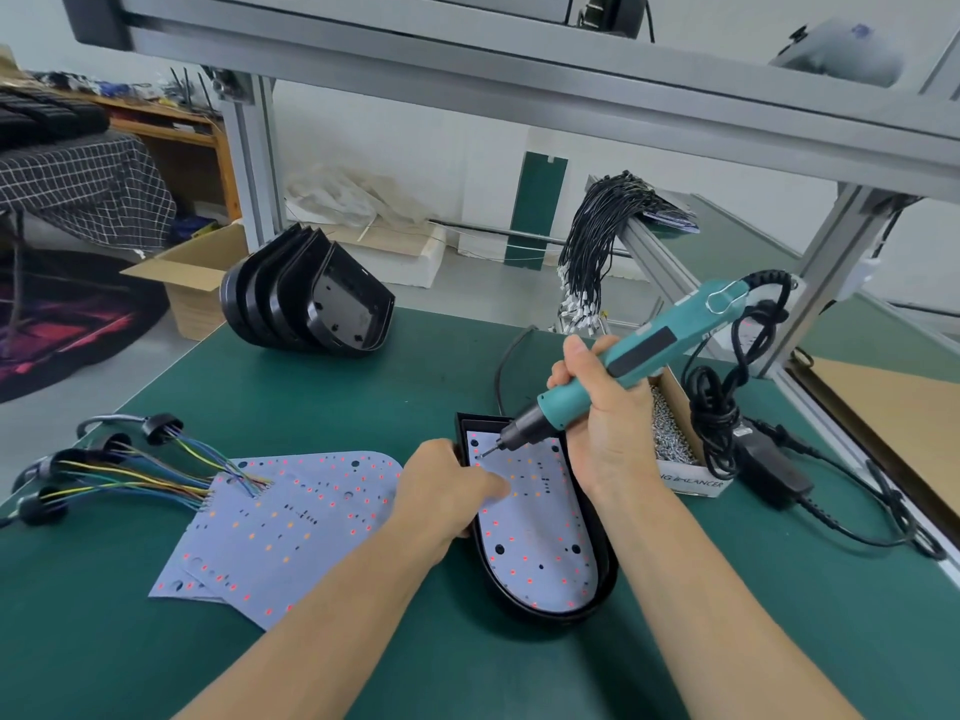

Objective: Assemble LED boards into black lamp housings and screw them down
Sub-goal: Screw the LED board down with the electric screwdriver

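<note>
Right now everything turns on the bit of the electric screwdriver (639, 356) and the corner hole of the LED board (535, 522) just below and to the left of the right hand's fingers (563, 374). The board lies flat inside the black lamp housing (605, 574), its long axis running from the square end near the screwdriver tip back toward the person, rounded end nearest. The bit tip (485, 452) appears to meet the board at its far left corner, ahead of the left hand (452, 491) and close to its fingertips.

The right hand (602, 423) is the nearer one to the screw point: its fingers are wrapped tight around the teal body, thumb up along the barrel, the tool slanting down and leftward from the cable end to the tip. The wrist is cocked so the shaft leans rather than stands upright; I judge that it wants straightening before driving, or the screw may go in crooked.

The left hand lies over the housing's left wall, fingers pressed down together onto the board to pin it; whether a screw is pinched beneath them I cannot tell.

Beyond the right fingers, a box of screws (670, 433) stands just beside the housing. Left of the left fingers, spare boards (291, 522) lie fanned on the surface (363, 397), with empty housings (311, 298) well apart at the far side.
</note>
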